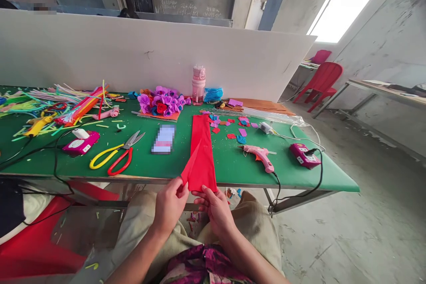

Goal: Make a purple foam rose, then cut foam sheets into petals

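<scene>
A long strip of red crepe paper or cloth (203,155) lies on the green table, its near end hanging over the front edge. My left hand (171,202) pinches the near left corner, where a layer is folded back at a slant. With thumb on top and fingers underneath, my right hand (215,208) grips the near right end. Small red, purple and blue pieces (231,136) are scattered just beyond the strip's right side. A pink glue gun (261,155) rests to the right, and scissors (121,151) with yellow and red handles lie to the left.
A phone (163,139) lies left of the strip. Behind stand purple paper flowers (163,101) and a pink bottle (199,84). Pipe cleaners (66,97) heap up at far left. Corded magenta power boxes (304,156) sit on both sides. A white board (149,49) closes off the back.
</scene>
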Available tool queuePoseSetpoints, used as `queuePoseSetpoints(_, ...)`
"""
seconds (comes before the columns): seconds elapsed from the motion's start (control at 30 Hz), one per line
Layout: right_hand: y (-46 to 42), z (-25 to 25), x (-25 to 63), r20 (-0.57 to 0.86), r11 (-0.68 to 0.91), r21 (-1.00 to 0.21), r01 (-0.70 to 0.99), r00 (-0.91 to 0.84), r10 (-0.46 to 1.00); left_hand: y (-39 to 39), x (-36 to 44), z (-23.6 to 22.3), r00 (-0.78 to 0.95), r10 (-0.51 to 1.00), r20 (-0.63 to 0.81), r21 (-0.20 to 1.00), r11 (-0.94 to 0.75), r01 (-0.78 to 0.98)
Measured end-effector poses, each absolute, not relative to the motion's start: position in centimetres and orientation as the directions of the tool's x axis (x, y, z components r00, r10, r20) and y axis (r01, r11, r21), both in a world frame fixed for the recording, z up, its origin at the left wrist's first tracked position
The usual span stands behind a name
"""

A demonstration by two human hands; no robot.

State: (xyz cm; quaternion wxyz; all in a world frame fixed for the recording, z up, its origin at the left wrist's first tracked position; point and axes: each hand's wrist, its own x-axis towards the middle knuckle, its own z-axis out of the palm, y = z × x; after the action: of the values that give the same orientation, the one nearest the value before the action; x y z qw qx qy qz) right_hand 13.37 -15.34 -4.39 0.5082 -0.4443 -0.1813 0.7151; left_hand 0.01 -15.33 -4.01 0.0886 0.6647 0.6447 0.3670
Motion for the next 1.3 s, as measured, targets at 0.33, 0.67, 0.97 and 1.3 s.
queuePoseSetpoints(0.33, -15.2, -4.3, 13.0, -0.456, -0.418, -0.709, -0.568, -0.084, 0.886, -17.1, -0.4, -4.0, 0.367, 0.708, 0.603, 0.177, -0.567, 0.804)
queuePoseSetpoints(0.67, -15.2, -4.2, 13.3, -0.476, -0.434, -0.727, -0.533, -0.065, 0.877, -16.5, -2.0, -3.5, 0.371, 0.779, 0.505, 0.468, -0.608, 0.641)
queuePoseSetpoints(0.97, -14.3, -5.5, 13.7, -0.465, -0.398, -0.724, -0.563, -0.026, 0.885, -13.6, -2.5, -1.2, 0.37, 0.782, 0.503, 0.487, -0.609, 0.626)
queuePoseSetpoints(1.3, -13.1, -2.7, 21.2, -0.262, -0.245, -0.965, 0.094, -0.296, 0.918, -3.5, -3.5, -1.8, 0.515, 0.637, 0.574, 0.186, -0.714, 0.675)
